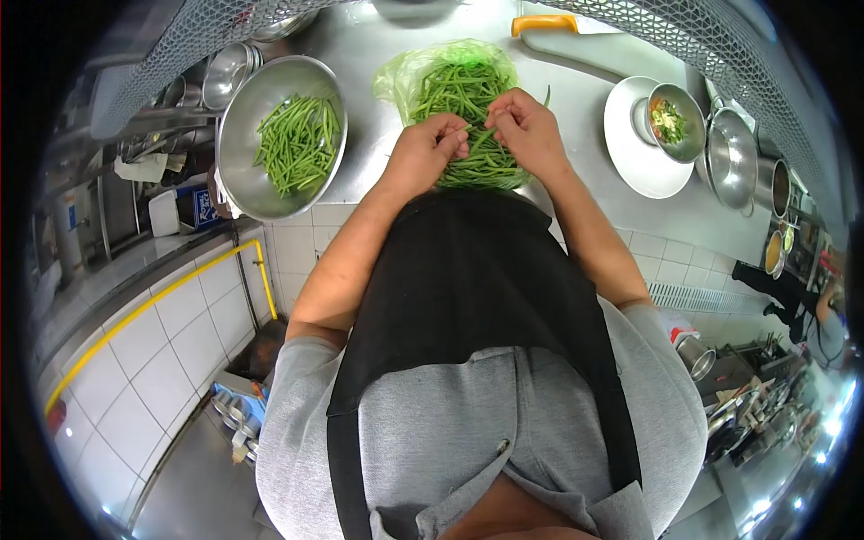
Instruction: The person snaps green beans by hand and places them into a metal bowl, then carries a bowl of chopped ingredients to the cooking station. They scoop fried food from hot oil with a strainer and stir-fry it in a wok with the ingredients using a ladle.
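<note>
Whole green beans [463, 90] lie heaped on a pale green plastic bag [396, 79] on the steel counter, in front of the black apron. Over the left side of this heap is my left hand [434, 148], its thumb and fingers pinched together. My right hand [522, 128] is pinched over the right side, a small gap from the left one. Something thin and green seems to run between the fingertips, too small to make out surely. To the left, a large steel bowl [236, 153] holds more green beans [299, 144].
A white plate [630, 166] on the right carries a small metal bowl [691, 142] of chopped food. Behind it lies an orange-handled knife [544, 24] on a cutting board [621, 52]. Steel bowls [733, 153] stand far right. Another person [823, 337] is at the right edge.
</note>
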`<state>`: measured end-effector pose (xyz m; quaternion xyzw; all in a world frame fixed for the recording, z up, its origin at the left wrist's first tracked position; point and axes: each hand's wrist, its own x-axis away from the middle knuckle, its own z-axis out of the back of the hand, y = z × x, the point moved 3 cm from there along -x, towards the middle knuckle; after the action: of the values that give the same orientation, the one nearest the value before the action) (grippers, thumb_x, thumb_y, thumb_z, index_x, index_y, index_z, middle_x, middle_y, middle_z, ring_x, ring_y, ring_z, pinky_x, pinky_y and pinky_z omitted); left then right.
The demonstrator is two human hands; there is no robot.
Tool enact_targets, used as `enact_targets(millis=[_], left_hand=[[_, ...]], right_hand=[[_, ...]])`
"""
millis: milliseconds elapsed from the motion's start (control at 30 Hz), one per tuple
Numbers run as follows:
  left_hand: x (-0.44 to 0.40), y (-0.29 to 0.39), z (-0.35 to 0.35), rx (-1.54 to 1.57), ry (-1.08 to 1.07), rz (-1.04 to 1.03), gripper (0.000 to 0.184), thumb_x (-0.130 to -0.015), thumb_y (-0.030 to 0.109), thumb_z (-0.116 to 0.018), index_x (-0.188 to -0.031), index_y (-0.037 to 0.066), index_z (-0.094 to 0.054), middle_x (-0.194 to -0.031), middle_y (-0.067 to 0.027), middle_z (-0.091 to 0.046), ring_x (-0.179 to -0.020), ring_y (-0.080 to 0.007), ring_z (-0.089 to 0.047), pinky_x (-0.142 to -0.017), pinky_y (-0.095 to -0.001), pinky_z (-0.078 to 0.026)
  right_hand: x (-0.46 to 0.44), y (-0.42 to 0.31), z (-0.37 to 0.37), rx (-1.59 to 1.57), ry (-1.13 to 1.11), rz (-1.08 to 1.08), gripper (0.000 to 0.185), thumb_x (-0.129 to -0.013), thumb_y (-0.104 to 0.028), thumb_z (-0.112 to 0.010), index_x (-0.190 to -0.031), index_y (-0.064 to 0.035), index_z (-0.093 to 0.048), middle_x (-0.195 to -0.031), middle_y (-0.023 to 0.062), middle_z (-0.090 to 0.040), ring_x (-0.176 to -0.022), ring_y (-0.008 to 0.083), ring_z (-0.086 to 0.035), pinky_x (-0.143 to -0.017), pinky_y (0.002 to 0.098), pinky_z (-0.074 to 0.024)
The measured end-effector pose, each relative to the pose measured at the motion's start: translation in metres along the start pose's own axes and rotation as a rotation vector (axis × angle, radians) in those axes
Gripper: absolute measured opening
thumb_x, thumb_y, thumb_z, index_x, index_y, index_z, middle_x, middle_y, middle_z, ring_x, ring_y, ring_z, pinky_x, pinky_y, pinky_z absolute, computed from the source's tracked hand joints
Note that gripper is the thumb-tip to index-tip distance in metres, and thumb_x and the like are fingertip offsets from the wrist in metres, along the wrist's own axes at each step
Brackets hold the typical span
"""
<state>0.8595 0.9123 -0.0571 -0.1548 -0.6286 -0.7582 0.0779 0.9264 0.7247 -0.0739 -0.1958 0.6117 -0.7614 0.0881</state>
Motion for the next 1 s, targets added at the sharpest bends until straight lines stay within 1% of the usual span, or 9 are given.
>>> enact_targets(millis=[33,233,333,433,567,667,767,867,1000], left_hand=[[-0.001,-0.002,0.002,0.024,0.007,0.002,0.016,-0.105,0.008,-0.062,-0.117,-0.002,-0.066,-0.092,-0.004,-0.07,-0.084,-0.0105,-0.068,-0.078,-0.0262,-0.057],[-0.001,0.005,0.004,-0.065,0.029,-0.013,0.016,-0.103,0.011,-0.066,-0.111,-0.002,-0.068,-0.088,-0.0038,-0.071,-0.079,-0.01,-0.067,-0.074,-0.0262,-0.055],[0.001,0.013,0.005,-0.222,0.038,-0.031,0.016,-0.102,0.014,-0.068,-0.107,-0.002,-0.069,-0.085,-0.0041,-0.072,-0.076,-0.0102,-0.067,-0.072,-0.0272,-0.054],[0.005,0.019,0.005,-0.415,0.042,-0.087,0.017,-0.102,0.016,-0.068,-0.105,-0.001,-0.07,-0.083,-0.0046,-0.073,-0.074,-0.0116,-0.067,-0.07,-0.0284,-0.054],[0.003,0.021,0.005,-0.507,0.014,-0.156,0.018,-0.104,0.016,-0.064,-0.104,-0.001,-0.068,-0.089,-0.0083,-0.076,-0.076,-0.0161,-0.068,-0.07,-0.0296,-0.054],[-0.012,-0.013,0.01,0.191,0.049,-0.057,0.016,-0.106,0.014,-0.059,-0.113,0.0,-0.063,-0.101,-0.0131,-0.076,-0.085,-0.0195,-0.072,-0.074,-0.0301,-0.056],[-0.009,-0.005,0.02,0.51,0.166,0.098,0.018,-0.108,0.011,-0.055,-0.124,0.002,-0.055,-0.11,-0.0158,-0.074,-0.099,-0.0226,-0.074,-0.08,-0.031,-0.058],[-0.009,0.001,0.021,0.553,0.213,0.064,0.024,-0.108,0.008,-0.053,-0.132,0.002,-0.052,-0.112,-0.0128,-0.074,-0.105,-0.0212,-0.073,-0.081,-0.0285,-0.057],[-0.005,0.018,0.018,0.469,0.211,0.034,0.02,-0.109,0.008,-0.052,-0.128,0.003,-0.054,-0.115,-0.012,-0.073,-0.108,-0.0213,-0.072,-0.085,-0.0286,-0.058]], right_hand=[[-0.001,-0.001,0.001,-0.04,-0.006,-0.017,0.017,-0.094,-0.014,-0.065,-0.104,-0.001,-0.07,-0.088,0.0095,-0.076,-0.074,0.0172,-0.069,-0.069,0.032,-0.0544],[0.005,-0.027,-0.009,0.232,-0.124,0.184,0.019,-0.094,-0.013,-0.065,-0.106,-0.002,-0.074,-0.089,0.0149,-0.074,-0.076,0.0238,-0.07,-0.071,0.035,-0.0554],[0.005,-0.031,-0.01,0.344,-0.173,0.247,0.015,-0.095,-0.009,-0.065,-0.106,-0.0002,-0.072,-0.086,0.0106,-0.071,-0.073,0.0112,-0.064,-0.067,0.0295,-0.0517],[0.005,-0.031,-0.008,0.408,-0.242,0.225,0.012,-0.094,-0.009,-0.066,-0.101,-0.0008,-0.072,-0.082,0.0121,-0.068,-0.071,0.0112,-0.063,-0.065,0.0302,-0.0512],[0.003,-0.022,-0.006,0.281,-0.139,0.105,0.012,-0.094,-0.009,-0.064,-0.1,-0.0016,-0.071,-0.078,0.0065,-0.068,-0.069,0.0109,-0.062,-0.062,0.0294,-0.0499],[-0.006,0.002,-0.002,-0.04,-0.047,0.022,0.012,-0.094,-0.01,-0.064,-0.099,-0.0027,-0.072,-0.079,0.0034,-0.069,-0.068,0.0109,-0.062,-0.062,0.0292,-0.0498],[-0.003,0.002,0.004,-0.193,-0.127,-0.084,0.014,-0.094,-0.01,-0.064,-0.103,-0.0028,-0.073,-0.083,0.0011,-0.07,-0.07,0.0081,-0.06,-0.062,0.0267,-0.0494],[-0.001,0.006,0.001,-0.074,-0.193,-0.103,0.017,-0.095,-0.011,-0.065,-0.107,-0.0019,-0.074,-0.087,0.0021,-0.072,-0.073,0.0095,-0.061,-0.065,0.0269,-0.0508],[0.004,0.0,-0.011,0.038,-0.271,-0.064,0.02,-0.096,-0.013,-0.068,-0.11,-0.0002,-0.073,-0.09,0.0037,-0.073,-0.079,0.0105,-0.064,-0.072,0.028,-0.0536]])
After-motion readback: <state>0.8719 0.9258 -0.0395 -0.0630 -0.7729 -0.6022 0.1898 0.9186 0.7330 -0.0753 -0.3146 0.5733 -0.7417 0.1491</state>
